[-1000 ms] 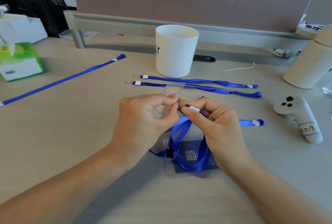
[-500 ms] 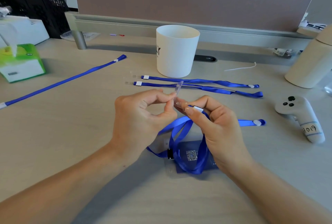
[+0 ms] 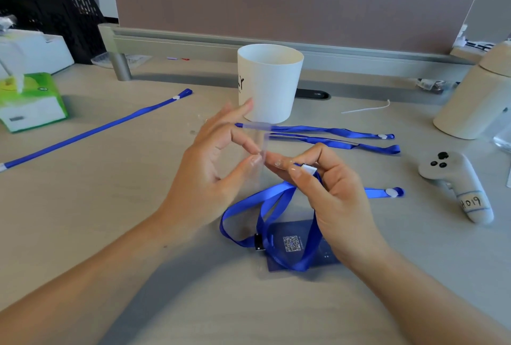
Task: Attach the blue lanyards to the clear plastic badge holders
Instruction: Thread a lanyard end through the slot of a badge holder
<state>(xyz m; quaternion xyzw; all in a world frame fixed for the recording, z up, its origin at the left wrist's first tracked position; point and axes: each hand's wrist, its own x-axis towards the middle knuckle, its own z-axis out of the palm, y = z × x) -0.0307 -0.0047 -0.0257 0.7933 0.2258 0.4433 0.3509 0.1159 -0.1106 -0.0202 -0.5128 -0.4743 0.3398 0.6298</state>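
The clear badge holder (image 3: 261,142) is up in the air above the middle of the table (image 3: 110,206), turned nearly edge-on to us, so we make out little more than a pale translucent strip. The left hand (image 3: 206,170) pinches its lower part between thumb and forefinger, and its other fingers (image 3: 235,113) spread out straight toward the far edge. Just beside it, the right hand (image 3: 331,195) pinches the white-tipped end of a blue lanyard (image 3: 309,170) between thumb and forefinger, the remaining fingers curled. One fingertip reaches toward the holder, though we cannot tell whether it touches. Below that hand, blue ribbon falls in loose loops onto a dark blue card (image 3: 293,243) with a QR code, lying flat toward the near edge. We cannot tell which loops belong to the held lanyard. A blue end with a white snap (image 3: 390,192) pokes out past the right hand. Behind the hands, two more lanyards (image 3: 340,131) lie side by side, running toward the right edge. A white cup (image 3: 269,84) stands upright just behind them. Another long lanyard (image 3: 96,130) stretches diagonally toward the left edge, near a green tissue box (image 3: 33,104). Toward the right edge we see a pale game controller (image 3: 453,178) lying on its side, a beige container (image 3: 470,106) behind it, and a thin white cord (image 3: 365,109).
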